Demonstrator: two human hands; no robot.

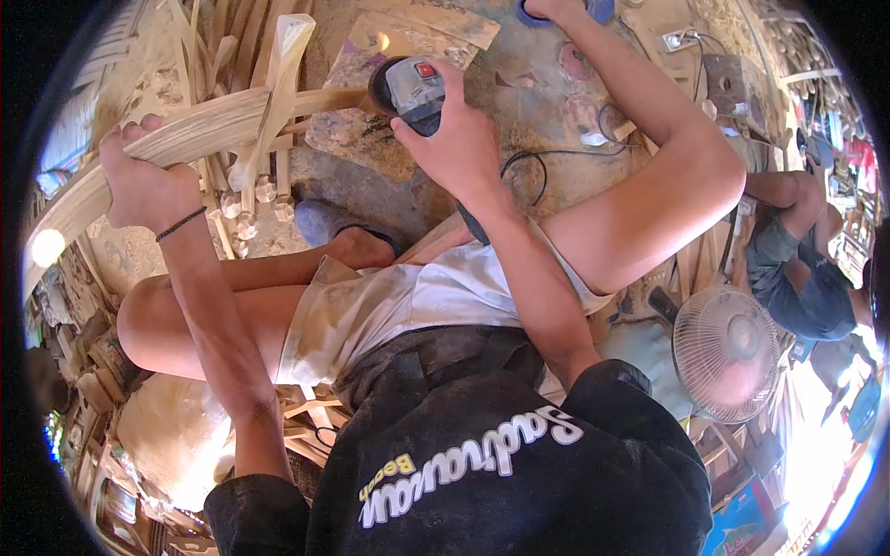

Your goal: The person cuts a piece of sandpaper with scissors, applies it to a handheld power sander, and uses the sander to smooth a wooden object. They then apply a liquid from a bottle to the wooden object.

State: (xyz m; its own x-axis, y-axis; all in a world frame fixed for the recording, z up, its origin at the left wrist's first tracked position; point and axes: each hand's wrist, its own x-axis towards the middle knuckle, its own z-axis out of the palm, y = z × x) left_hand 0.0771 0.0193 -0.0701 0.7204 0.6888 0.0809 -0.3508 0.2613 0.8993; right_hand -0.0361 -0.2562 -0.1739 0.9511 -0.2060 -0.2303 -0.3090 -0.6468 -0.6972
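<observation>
Strong light burns out to white beyond the fan [728,354], toward the right edge of the floor [556,176]. A round glare spot whitens the curved board [199,125]. Fisheye distortion bends outlines near the black, blue-fringed rim; the middle looks fairly sharp.

Stained floor [556,116], a socket [681,40] upper right, scrap wood [93,382] heaped left, a fan [728,354] right, bright light [820,454] glaring lower right.

Pt of tool [414,90] hidden under R hand [464,144]; board [204,125] runs off at L rim. Foot [556,7] cut by top edge, co-worker [805,301] by R rim. Clutter [860,157] far R too blurred to ID.
</observation>
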